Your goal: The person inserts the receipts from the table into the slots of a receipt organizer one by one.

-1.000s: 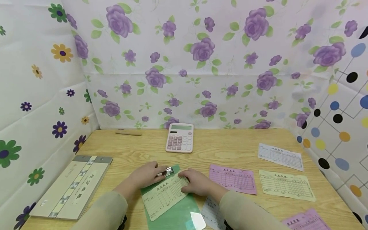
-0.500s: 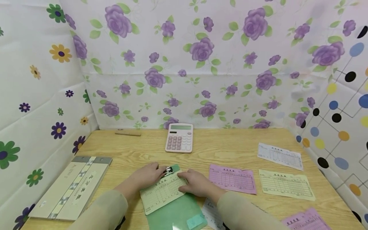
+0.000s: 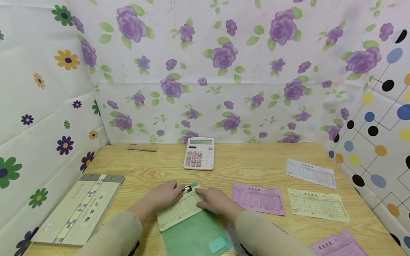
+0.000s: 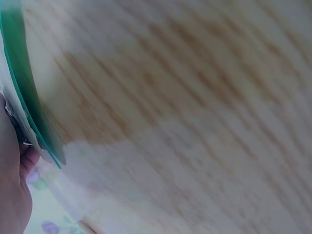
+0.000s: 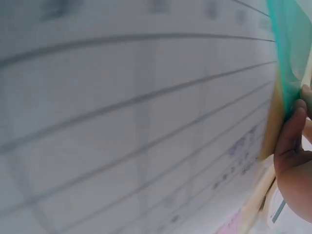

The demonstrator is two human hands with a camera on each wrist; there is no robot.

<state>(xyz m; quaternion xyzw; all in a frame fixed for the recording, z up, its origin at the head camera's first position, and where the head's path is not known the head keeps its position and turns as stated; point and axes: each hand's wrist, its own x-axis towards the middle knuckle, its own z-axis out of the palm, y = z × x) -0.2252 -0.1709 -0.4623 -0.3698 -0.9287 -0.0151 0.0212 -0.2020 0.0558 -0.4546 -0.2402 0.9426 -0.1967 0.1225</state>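
Note:
A translucent green clipboard [image 3: 192, 234] lies at the front of the table, its metal clip [image 3: 187, 188] at the top. A pale yellow printed slip [image 3: 179, 211] lies slantwise over its upper part, its top edge up against the clip. My left hand [image 3: 164, 195] grips the clipboard's top at the clip; in the left wrist view the green board's edge [image 4: 29, 105] shows beside that hand. The slip's right end is pinched by my right hand [image 3: 217, 202]. In the right wrist view, fingers [image 5: 292, 139] show at the green edge. Whether the clip bites the slip is hidden.
Pink [image 3: 257, 198], yellow [image 3: 317, 204] and white [image 3: 310, 173] slips lie to the right, with another white slip [image 3: 234, 236] partly under my right forearm. A calculator [image 3: 199, 153] and a thin brown stick [image 3: 142, 148] are at the back. A bound ledger [image 3: 78, 209] lies left.
The yellow slip has slid upward over the clipboard toward the clip, uncovering more green below. My right hand moved slightly with it. The left hand stays at the clip.

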